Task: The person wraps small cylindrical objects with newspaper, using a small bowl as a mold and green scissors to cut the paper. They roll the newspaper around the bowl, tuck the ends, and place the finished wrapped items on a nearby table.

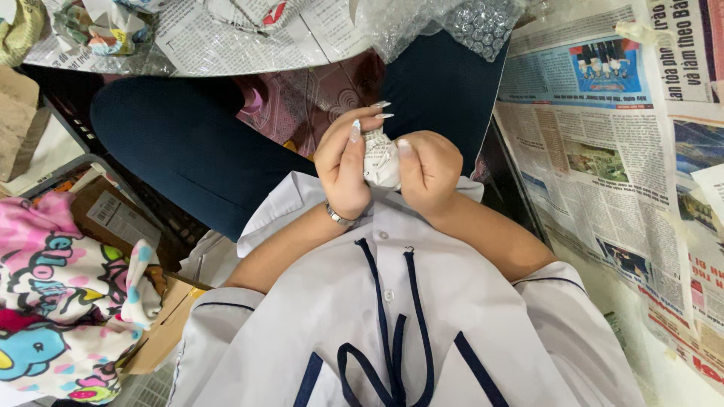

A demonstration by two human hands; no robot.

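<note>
A small object wrapped in crumpled newspaper (380, 160) sits between both my hands, held close above my lap. My left hand (345, 162) curls around its left side, long pale nails raised over its top, a silver bracelet on the wrist. My right hand (430, 172) closes on the right side, thumb pressed on the paper. What is inside the wrapping is hidden.
Spread newspaper sheets (603, 143) cover the floor at right. Bubble wrap (445, 22) and more newspaper lie ahead of my knees. A cardboard box (162, 324) and a colourful cartoon-print cloth (53, 301) sit at left. My dark trouser legs (188, 151) are folded in front.
</note>
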